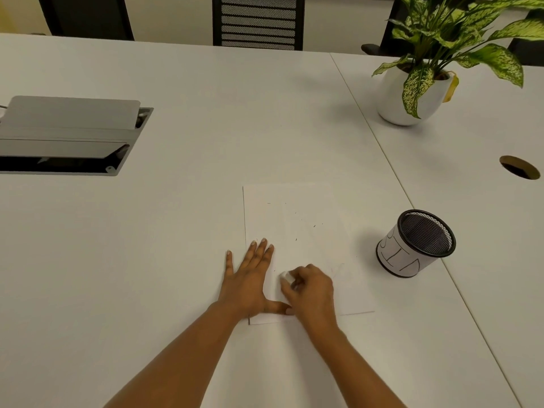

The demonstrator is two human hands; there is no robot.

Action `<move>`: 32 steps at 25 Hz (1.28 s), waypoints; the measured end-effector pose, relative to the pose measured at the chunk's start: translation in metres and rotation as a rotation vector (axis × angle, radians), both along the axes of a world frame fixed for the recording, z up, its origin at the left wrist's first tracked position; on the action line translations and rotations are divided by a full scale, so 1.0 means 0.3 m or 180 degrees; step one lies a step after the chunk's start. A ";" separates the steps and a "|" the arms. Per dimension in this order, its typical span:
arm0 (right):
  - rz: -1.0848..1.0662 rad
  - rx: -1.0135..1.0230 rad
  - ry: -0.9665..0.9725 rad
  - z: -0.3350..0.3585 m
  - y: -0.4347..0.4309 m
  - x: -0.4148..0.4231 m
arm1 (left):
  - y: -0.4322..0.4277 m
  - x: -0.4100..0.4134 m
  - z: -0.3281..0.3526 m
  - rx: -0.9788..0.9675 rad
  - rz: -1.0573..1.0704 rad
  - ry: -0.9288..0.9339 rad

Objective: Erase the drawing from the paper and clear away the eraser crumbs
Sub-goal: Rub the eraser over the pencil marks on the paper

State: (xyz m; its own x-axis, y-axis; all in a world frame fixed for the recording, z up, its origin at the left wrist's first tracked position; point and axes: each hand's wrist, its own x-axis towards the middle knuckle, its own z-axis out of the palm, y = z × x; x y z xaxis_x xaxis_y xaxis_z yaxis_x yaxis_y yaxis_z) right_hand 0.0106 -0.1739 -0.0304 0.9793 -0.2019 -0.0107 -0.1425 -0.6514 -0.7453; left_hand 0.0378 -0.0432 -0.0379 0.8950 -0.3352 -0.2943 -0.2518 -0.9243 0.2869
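A white sheet of paper (pixel 303 219) lies on the white table in front of me. Small dark eraser crumbs (pixel 314 225) are scattered over its upper half, and faint pencil traces (pixel 338 270) show near its right side. My left hand (pixel 250 278) lies flat with straight, spread fingers on the paper's lower left edge, thumb stretched along the bottom. My right hand (pixel 312 293) pinches a small white eraser (pixel 286 276) with curled fingers and holds it against the paper, just right of the left hand.
A black mesh pen cup (pixel 416 244) with a paper label stands right of the sheet. A potted plant (pixel 412 92) sits at the back right. An open cable box with a raised lid (pixel 70 134) is at the left. A cable hole (pixel 519 167) is at the far right.
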 end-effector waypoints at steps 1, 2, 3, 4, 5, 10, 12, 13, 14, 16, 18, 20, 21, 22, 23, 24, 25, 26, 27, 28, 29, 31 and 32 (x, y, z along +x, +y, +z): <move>-0.0150 -0.0042 -0.0004 0.006 -0.020 0.032 | -0.001 0.001 0.000 -0.0009 0.0004 0.0019; -0.0294 -0.0057 -0.0021 0.010 -0.037 0.059 | -0.002 0.000 0.001 -0.0005 -0.0003 0.0018; -0.0403 -0.0066 -0.0061 0.012 -0.040 0.074 | -0.002 0.001 0.000 0.0000 -0.0010 0.0029; -0.0462 -0.0083 -0.0109 0.011 -0.028 0.072 | -0.003 0.001 -0.001 -0.0007 -0.0006 0.0037; -0.0454 -0.0096 -0.0129 0.012 -0.005 0.057 | -0.003 0.000 -0.003 -0.0012 0.0007 0.0023; 0.0099 -0.0060 -0.0037 -0.012 0.080 0.019 | 0.000 0.000 0.000 -0.0027 0.0030 -0.0074; -0.0079 -0.0119 -0.0030 -0.010 0.017 0.039 | -0.003 0.000 0.003 -0.0007 0.0014 -0.0010; -0.0283 -0.0151 -0.0059 -0.010 -0.037 0.052 | -0.003 0.002 0.002 0.0009 0.0009 0.0023; -0.0501 -0.0167 -0.0115 -0.007 -0.095 0.062 | -0.001 0.002 0.000 0.0035 0.0003 0.0044; -0.0864 -0.0160 -0.0152 0.003 -0.179 0.061 | 0.001 0.002 0.002 0.0071 -0.0007 0.0077; -0.0921 -0.0153 -0.0144 0.005 -0.166 0.044 | -0.001 0.001 0.004 0.0056 0.0006 0.0066; -0.0492 -0.0132 -0.0066 -0.005 -0.068 -0.003 | 0.000 0.001 0.004 0.0063 0.0021 0.0035; -0.0210 -0.0072 0.0000 -0.013 -0.017 -0.035 | -0.002 0.002 0.002 0.0069 0.0020 0.0018; 0.0004 -0.0024 0.0015 -0.019 0.013 -0.058 | -0.002 0.002 0.000 0.0075 0.0005 0.0003; 0.0087 -0.0043 -0.0022 -0.021 0.014 -0.064 | -0.002 0.001 0.000 0.0076 0.0005 0.0008; 0.0043 -0.0109 -0.0057 -0.018 -0.010 -0.054 | -0.002 0.001 0.002 0.0073 0.0009 0.0022; -0.0068 -0.0210 -0.0074 -0.016 -0.050 -0.038 | -0.002 0.001 0.003 0.0073 0.0013 0.0035; -0.0231 -0.0318 -0.0053 -0.011 -0.100 -0.017 | -0.001 0.001 0.003 0.0073 0.0018 0.0043; -0.0433 -0.0390 -0.0031 -0.003 -0.150 0.006 | -0.001 0.001 0.004 0.0068 0.0026 0.0048; -0.0619 -0.0391 -0.0024 0.006 -0.191 0.021 | 0.000 0.000 0.005 0.0060 0.0038 0.0053; -0.0745 -0.0359 -0.0021 0.012 -0.211 0.029 | 0.000 0.000 0.004 0.0056 0.0046 0.0055; -0.0783 -0.0345 -0.0017 0.020 -0.183 0.018 | -0.004 0.004 0.003 0.0051 0.0022 0.0018; -0.0664 -0.0349 -0.0006 0.018 -0.150 0.005 | -0.006 0.005 0.001 0.0033 0.0005 -0.0003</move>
